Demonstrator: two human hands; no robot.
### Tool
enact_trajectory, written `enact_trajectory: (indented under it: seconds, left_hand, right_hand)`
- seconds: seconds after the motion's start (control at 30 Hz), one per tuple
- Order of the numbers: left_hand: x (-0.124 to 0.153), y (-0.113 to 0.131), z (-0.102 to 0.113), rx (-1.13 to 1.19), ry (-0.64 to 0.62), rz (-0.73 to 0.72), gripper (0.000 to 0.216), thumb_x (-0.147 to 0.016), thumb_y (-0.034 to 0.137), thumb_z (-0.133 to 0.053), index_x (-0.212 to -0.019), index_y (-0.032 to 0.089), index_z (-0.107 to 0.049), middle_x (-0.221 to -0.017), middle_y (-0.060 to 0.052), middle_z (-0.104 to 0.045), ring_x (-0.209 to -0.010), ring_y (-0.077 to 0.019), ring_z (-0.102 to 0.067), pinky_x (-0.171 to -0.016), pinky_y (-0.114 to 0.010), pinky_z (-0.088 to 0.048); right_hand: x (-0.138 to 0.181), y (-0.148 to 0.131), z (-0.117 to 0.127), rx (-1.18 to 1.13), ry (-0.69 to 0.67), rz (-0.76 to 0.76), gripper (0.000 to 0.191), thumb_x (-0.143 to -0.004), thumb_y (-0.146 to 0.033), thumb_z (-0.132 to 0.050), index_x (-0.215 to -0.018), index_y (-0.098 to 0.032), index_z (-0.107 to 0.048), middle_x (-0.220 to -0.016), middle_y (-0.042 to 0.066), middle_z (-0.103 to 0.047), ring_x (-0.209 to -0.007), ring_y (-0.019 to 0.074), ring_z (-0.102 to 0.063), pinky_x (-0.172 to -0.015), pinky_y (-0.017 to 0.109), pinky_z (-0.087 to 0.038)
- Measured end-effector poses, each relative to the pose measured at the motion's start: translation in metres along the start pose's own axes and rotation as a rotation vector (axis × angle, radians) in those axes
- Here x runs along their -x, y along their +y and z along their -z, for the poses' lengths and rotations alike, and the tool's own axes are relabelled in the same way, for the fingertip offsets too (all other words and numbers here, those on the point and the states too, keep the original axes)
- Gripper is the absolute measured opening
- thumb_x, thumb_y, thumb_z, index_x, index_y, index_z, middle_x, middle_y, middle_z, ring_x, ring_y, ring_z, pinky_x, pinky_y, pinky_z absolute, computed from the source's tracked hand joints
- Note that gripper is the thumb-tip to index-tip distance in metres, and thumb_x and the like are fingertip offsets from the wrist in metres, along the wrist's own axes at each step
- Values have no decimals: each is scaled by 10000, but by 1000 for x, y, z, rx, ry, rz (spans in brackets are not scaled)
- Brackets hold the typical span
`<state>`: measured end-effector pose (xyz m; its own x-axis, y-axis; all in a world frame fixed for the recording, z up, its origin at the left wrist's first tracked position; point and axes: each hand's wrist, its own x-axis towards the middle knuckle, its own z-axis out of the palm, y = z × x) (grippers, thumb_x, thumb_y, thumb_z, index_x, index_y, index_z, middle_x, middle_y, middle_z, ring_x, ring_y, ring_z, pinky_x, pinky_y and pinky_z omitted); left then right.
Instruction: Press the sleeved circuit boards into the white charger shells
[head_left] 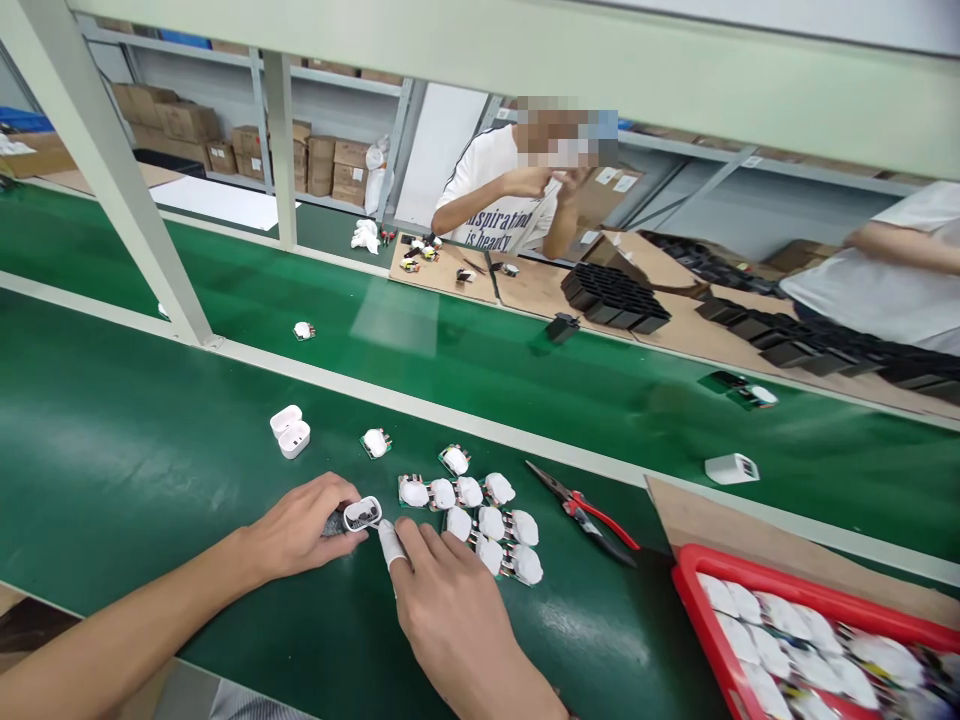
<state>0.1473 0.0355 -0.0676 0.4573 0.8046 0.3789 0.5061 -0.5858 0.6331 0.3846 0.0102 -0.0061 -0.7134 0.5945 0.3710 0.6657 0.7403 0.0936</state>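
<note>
The left hand curls narrowly around a small white housing, open end up with dark parts inside; the right hand, fingers bent close together, has a white finger cover at its rim, and whether it grips anything I cannot tell. This piece looks part-done. Just beyond, white-topped circuit boards lie loose, seemingly unhandled so far, near red-handled pliers; farther out stand a flip-top case and a red tray holding more white-topped pieces
</note>
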Motion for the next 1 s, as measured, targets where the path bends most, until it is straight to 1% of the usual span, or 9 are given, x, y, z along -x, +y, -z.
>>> enact_trajectory:
  seconds: [0.1,0.23,0.37,0.43,0.5,0.6,0.7,0.87,1.0]
  left_hand:
    - [1,-1,-2,-4,5,-7,229,-1020,288,-651,-1177,243,-490,-1004,-24,-648,-805,-178,-631,-700,-295,-522]
    - [4,-3,-7,-35,31,-60,237,-1034,284,-641,-1205,237,-483,-1012,-38,-654,-827,-193,-629,-710,-305,-519]
    - [5,-5,-10,-32,45,-61,250,-1029,274,-655,-1205,232,-482,-1018,-41,-662,-846,-199,-636,-713,-305,-518]
    - [5,-5,-10,-16,46,-55,254,-1024,269,-663,-1198,233,-481,-1015,-36,-662,-833,-193,-633,-710,-302,-517]
    - [5,-4,-10,-11,45,-51,251,-1022,265,-664,-1189,236,-478,-1012,-32,-661,-824,-190,-632,-712,-303,-517]
    - [4,-4,-10,-24,52,-45,239,-1024,271,-658,-1167,239,-469,-994,-27,-659,-812,-191,-635,-706,-307,-520]
    - [5,-5,-10,-30,67,-50,235,-1023,280,-661,-1141,240,-461,-990,-30,-657,-814,-194,-653,-706,-314,-535]
    - [7,-9,-12,-14,78,-58,244,-1019,289,-680,-1116,235,-463,-1040,-50,-677,-880,-202,-695,-749,-331,-580]
    - [4,-6,-8,-80,79,-122,223,-1025,270,-690,-1181,219,-539,-1065,-70,-706,-926,-214,-711,-796,-346,-608]
  right_hand:
    - [3,-9,1,-24,-19,-34,194,-899,-27,-586,-827,-197,-643,-1049,150,-688,-797,243,-625,-653,383,-472]
    - [5,-19,-1,-25,-23,-83,166,-911,-39,-599,-904,-184,-679,-1049,168,-694,-809,260,-641,-653,392,-489]
    - [6,-19,-1,5,-11,-107,180,-919,-19,-570,-905,-180,-648,-1051,156,-685,-793,239,-645,-671,373,-489]
    - [6,-16,0,44,11,-114,233,-884,24,-528,-838,-191,-604,-1015,133,-675,-757,219,-628,-652,352,-463]
    - [6,-13,2,66,42,-114,281,-816,63,-490,-770,-206,-557,-952,109,-662,-713,210,-601,-614,338,-426]
    - [6,-11,2,57,69,-104,298,-727,76,-482,-732,-216,-536,-902,92,-656,-677,208,-581,-579,332,-398]
    - [4,-11,-1,45,78,-98,292,-682,67,-502,-731,-218,-543,-895,85,-664,-664,205,-579,-566,328,-400]
    - [3,-2,-7,37,61,-102,297,-622,54,-528,-717,-228,-541,-890,74,-678,-662,205,-599,-547,323,-432]
    - [9,7,-7,-18,43,-122,286,-636,35,-522,-739,-228,-568,-949,83,-700,-681,203,-623,-567,321,-490]
